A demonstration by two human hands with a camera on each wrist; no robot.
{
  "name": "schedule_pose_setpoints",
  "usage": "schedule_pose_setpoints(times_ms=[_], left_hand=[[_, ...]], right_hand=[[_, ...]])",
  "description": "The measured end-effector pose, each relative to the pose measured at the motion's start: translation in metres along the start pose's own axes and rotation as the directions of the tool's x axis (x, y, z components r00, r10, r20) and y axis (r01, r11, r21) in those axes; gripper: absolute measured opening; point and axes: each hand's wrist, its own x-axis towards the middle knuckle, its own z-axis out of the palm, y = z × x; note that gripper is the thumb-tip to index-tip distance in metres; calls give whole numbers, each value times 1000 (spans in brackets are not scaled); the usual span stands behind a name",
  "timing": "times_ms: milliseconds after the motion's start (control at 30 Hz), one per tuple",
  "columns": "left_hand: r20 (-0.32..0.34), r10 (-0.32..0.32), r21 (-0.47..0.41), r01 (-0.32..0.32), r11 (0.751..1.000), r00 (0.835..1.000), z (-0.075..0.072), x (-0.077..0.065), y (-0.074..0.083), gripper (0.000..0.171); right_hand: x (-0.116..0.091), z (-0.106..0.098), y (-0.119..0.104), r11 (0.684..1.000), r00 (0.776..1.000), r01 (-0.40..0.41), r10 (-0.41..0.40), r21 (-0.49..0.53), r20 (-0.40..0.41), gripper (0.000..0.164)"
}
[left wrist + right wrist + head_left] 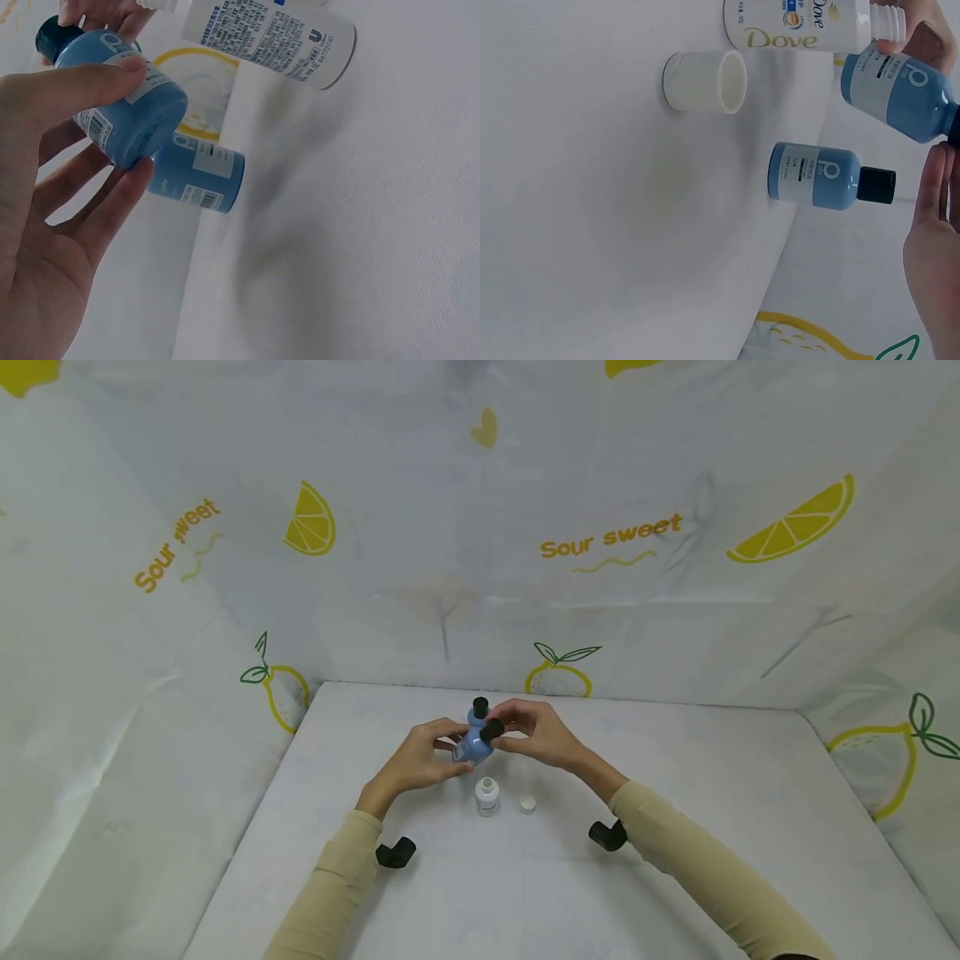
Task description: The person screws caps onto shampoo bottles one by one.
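My left hand (pixel 424 757) grips a blue bottle (pixel 472 747) by its body, thumb on one side and fingers on the other, above the table and tilted. At its black cap (pixel 492 730), the fingers of my right hand (pixel 542 737) pinch from the right. A second blue bottle (pixel 814 175) with a black cap stands upright on the table behind the held one. In front of the hands is a white Dove bottle (pixel 487 797), upright with its threaded neck bare. Beside it on the right lies a white cap (pixel 705 81), hollow side up.
Black curved pieces show by each forearm, one at the left sleeve (pixel 396 852) and one at the right sleeve (pixel 608 836). The white table (pixel 480 893) ends at the back against a lemon-printed sheet (pixel 480 543), which also hangs at both sides.
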Motion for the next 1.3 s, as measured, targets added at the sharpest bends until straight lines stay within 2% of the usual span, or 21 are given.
schedule_pose_setpoints(times_ms=[367,667,1033,1167,1300], left_hand=[[-4,4,19,-4,1000,1000,2,2,1,55],[-2,-5,31,5,1000,1000,3,2,2,56],[-6,1,29,-1,1000,1000,2,1,-1,56],[-7,1,26,-1,1000,1000,1,0,-3,55],[0,1,17,-1,1000,1000,0,0,-2,56]], right_hand=[[-3,14,-1,995,986,-37,21,-90,-167,29],[-3,18,-1,994,975,-67,47,-89,-216,30],[-3,15,0,993,984,-63,46,-99,-170,35],[-3,9,-3,994,994,-60,52,-88,-97,42],[-1,1,-4,997,1000,0,1,-71,7,46]])
